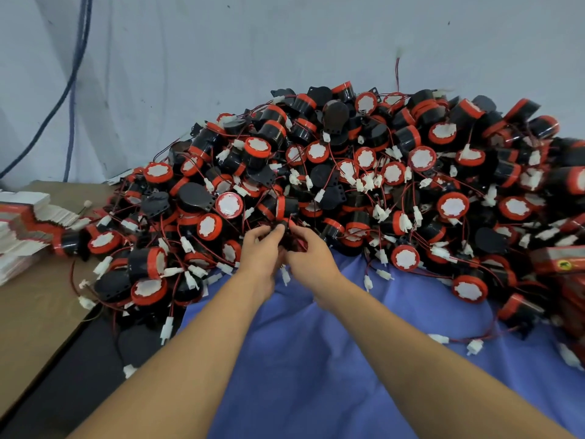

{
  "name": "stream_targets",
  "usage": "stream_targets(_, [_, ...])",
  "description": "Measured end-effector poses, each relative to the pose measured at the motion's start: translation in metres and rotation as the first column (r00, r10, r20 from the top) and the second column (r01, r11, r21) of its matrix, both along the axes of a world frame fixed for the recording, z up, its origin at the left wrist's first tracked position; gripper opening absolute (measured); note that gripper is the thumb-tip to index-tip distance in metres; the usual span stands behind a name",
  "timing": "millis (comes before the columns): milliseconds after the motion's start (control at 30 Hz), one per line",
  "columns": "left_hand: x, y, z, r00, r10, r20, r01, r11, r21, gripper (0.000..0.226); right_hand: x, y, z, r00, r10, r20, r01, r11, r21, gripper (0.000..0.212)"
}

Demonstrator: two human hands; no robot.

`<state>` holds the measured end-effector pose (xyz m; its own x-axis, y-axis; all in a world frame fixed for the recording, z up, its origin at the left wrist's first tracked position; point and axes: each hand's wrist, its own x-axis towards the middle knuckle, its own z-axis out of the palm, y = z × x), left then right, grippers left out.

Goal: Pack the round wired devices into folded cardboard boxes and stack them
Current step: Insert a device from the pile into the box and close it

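Head view: left hand (259, 248) and right hand (308, 251) both curl their fingers round one black device (282, 225) at the six o'clock edge of the pile (380, 172), with flat boxes (22, 226) lying at nine o'clock. Its red wire looks tangled among neighbours, so lifting could drag others off the heap.

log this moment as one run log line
phase: pick from pile | left hand: grips black device at pile's near edge | right hand: pinches same device | flat boxes: stacked at left, untouched
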<state>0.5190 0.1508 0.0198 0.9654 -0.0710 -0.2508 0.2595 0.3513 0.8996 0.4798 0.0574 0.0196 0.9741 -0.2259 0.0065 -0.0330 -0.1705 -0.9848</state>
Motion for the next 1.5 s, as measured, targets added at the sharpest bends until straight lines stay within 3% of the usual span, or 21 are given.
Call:
stream_targets(100, [-0.012, 0.001, 0.004, 0.995, -0.098, -0.021, 0.097, 0.995, -0.029, 0.027, -0.013, -0.004, -0.001, 1.0, 0.011, 0.013, -0.011, 1.0, -0.019, 0.06])
stream_targets(233, [-0.02, 0.003, 0.003, 0.994, -0.029, -0.105, 0.029, 1.0, -0.006, 0.048, -0.029, -0.005, -0.003, 0.999, 0.027, 0.044, -0.024, 0.998, -0.059, 0.062])
stream_targets(367, [-0.031, 0.004, 0.005, 0.979, -0.058, -0.195, 0.046, 0.997, -0.064, 0.039, -0.048, -0.011, 0.0, 0.991, 0.089, 0.098, -0.049, 0.933, -0.356, 0.066])
stream_targets(467, [-0.044, 0.006, 0.011, 0.988, 0.032, -0.152, -0.046, 0.995, -0.086, 0.029, -0.068, -0.016, 0.0, 0.993, 0.091, 0.073, -0.047, 0.883, -0.466, 0.067])
stream_targets(533, [-0.059, 0.009, 0.018, 0.995, 0.062, -0.079, -0.07, 0.991, -0.11, 0.032, -0.08, -0.015, 0.004, 0.99, 0.031, 0.14, 0.034, 0.899, -0.436, 0.052])
stream_targets(667, [-0.098, 0.021, 0.034, 0.999, -0.015, 0.037, 0.019, 0.993, -0.116, 0.055, -0.106, -0.011, 0.027, 0.977, -0.092, 0.194, 0.108, 0.991, -0.075, 0.022])
stream_targets(800, [-0.141, 0.037, 0.05, 0.967, -0.12, 0.224, 0.111, 0.992, 0.057, 0.057, -0.145, -0.014, 0.049, 0.956, -0.208, 0.205, 0.165, 0.964, 0.208, 0.01])
stream_targets(967, [-0.207, 0.057, 0.077, 0.811, -0.324, 0.487, 0.129, 0.911, 0.391, 0.063, -0.205, -0.018, 0.077, 0.941, -0.242, 0.238, 0.164, 0.938, 0.304, 0.018])
stream_targets(1067, [-0.24, 0.067, 0.091, 0.75, -0.401, 0.526, 0.079, 0.844, 0.531, 0.064, -0.243, -0.021, 0.093, 0.949, -0.228, 0.217, 0.167, 0.949, 0.267, 0.024])
stream_targets(1167, [-0.276, 0.082, 0.098, 0.702, -0.488, 0.519, 0.086, 0.781, 0.618, 0.062, -0.29, -0.025, 0.102, 0.956, -0.214, 0.202, 0.168, 0.96, 0.223, 0.01])
stream_targets(1333, [-0.34, 0.088, 0.088, 0.607, -0.573, 0.55, -0.003, 0.691, 0.723, 0.06, -0.36, -0.02, 0.098, 0.973, -0.151, 0.177, 0.161, 0.986, -0.043, 0.008])
stream_targets(1500, [-0.363, 0.087, 0.071, 0.594, -0.631, 0.499, -0.018, 0.61, 0.793, 0.056, -0.385, -0.005, 0.086, 0.973, -0.182, 0.139, 0.209, 0.954, -0.214, 0.016])
